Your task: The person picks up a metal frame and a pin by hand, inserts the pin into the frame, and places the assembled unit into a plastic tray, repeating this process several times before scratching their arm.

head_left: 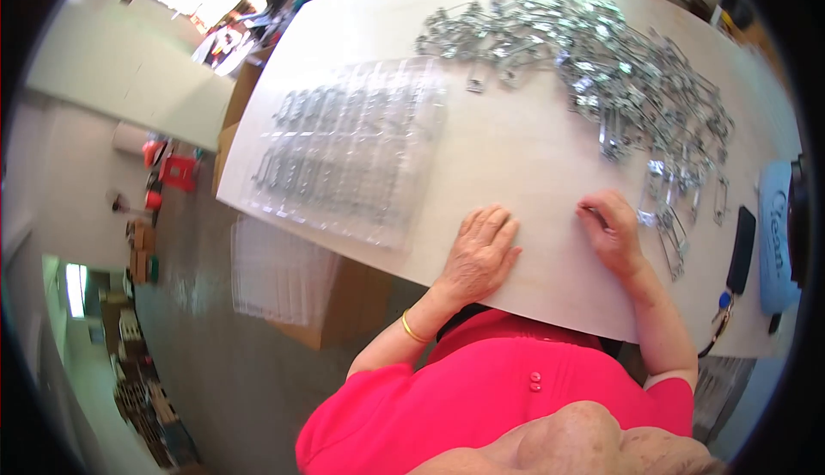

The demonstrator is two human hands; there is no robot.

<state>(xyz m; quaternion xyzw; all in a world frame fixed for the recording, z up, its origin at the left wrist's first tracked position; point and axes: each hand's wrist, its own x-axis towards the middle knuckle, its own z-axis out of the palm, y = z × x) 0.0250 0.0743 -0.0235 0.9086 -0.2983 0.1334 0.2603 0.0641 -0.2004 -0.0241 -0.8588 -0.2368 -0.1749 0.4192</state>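
Note:
My left hand [483, 250] lies flat on the white table [516, 157] near its front edge, fingers stretched and holding nothing. Opposite it, my right hand [612, 232] rests on the tabletop with its fingers curled and pinched together; whatever may be between them is too small to make out. Just beyond and right of that hand spreads a big heap of small shiny metal parts [593, 54] with wire arms. To the left, a clear plastic tray [400, 232] holds rows of similar metal parts.
A black-handled tool or strap [741, 247] and a blue container marked "Clean" [776, 243] stand at the right edge. Below the table's left side, more clear trays [279, 273] sit on a cardboard box [357, 303]. A red stool [179, 172] is on the floor farther left.

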